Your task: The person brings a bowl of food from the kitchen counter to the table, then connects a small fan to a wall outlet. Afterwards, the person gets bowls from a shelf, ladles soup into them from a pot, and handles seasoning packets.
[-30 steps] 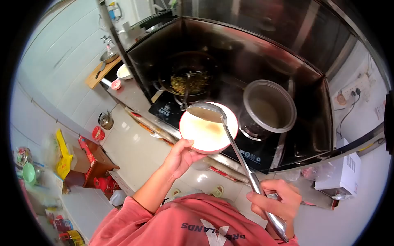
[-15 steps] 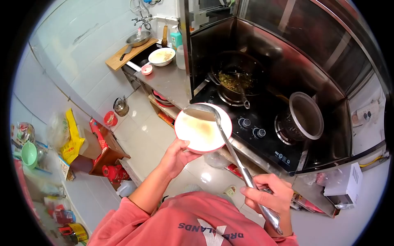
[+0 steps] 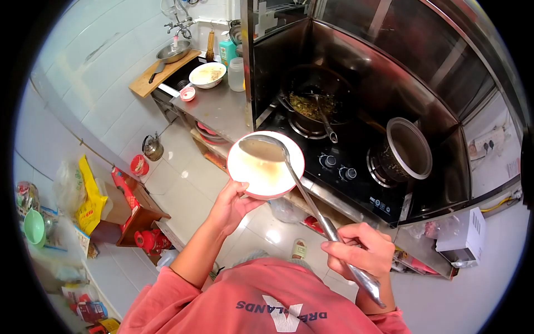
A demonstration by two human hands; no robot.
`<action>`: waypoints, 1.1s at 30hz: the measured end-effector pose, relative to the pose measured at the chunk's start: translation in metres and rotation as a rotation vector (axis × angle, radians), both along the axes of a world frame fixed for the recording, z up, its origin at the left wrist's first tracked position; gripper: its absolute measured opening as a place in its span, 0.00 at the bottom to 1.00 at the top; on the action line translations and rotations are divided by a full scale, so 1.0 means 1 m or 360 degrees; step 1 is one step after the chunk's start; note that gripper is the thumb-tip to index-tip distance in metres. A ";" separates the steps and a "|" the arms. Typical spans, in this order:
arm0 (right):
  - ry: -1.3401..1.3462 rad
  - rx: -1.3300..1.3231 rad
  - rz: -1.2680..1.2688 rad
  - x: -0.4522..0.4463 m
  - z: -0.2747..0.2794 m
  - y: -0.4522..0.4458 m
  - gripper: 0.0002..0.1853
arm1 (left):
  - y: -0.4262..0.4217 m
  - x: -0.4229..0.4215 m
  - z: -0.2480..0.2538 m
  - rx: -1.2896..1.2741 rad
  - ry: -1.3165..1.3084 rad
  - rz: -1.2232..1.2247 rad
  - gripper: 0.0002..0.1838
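My left hand [image 3: 232, 207] is closed on the lower rim of a white bowl [image 3: 245, 173] with a red edge, thumb on the rim and fingers beneath. Pale, cloudy liquid seems to lie in it. A long metal ladle [image 3: 312, 207] runs across the bowl, its scoop over the far side of the inside; whether the scoop touches the liquid I cannot tell. My right hand [image 3: 364, 250] is wrapped round the ladle's handle, well to the right of the bowl. Both hands are in front of the black stove [image 3: 334, 186].
On the stove stand a dark wok [image 3: 303, 75] with chopped greenish food and a spatula [image 3: 328, 125], and a pot [image 3: 409, 150] at the right. The left counter [image 3: 222, 114] bears another bowl [image 3: 207, 83] and a small red dish [image 3: 188, 93]. A kettle [image 3: 152, 147] is on the floor.
The whole view has shifted slightly, so most things appear a little further left and up. The ladle's scoop stays over the bowl, and both hands keep their grip.
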State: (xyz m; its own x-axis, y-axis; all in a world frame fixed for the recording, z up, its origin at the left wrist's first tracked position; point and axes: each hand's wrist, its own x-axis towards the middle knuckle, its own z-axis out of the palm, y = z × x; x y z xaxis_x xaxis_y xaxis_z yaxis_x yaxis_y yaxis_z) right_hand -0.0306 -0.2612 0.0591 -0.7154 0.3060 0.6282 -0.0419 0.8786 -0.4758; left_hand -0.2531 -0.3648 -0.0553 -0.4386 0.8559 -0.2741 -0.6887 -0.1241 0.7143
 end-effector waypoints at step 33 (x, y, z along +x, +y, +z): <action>-0.0011 -0.0044 0.0189 0.079 -0.014 0.109 0.14 | 0.094 0.085 -0.007 -0.0029 -0.0092 -0.0010 0.31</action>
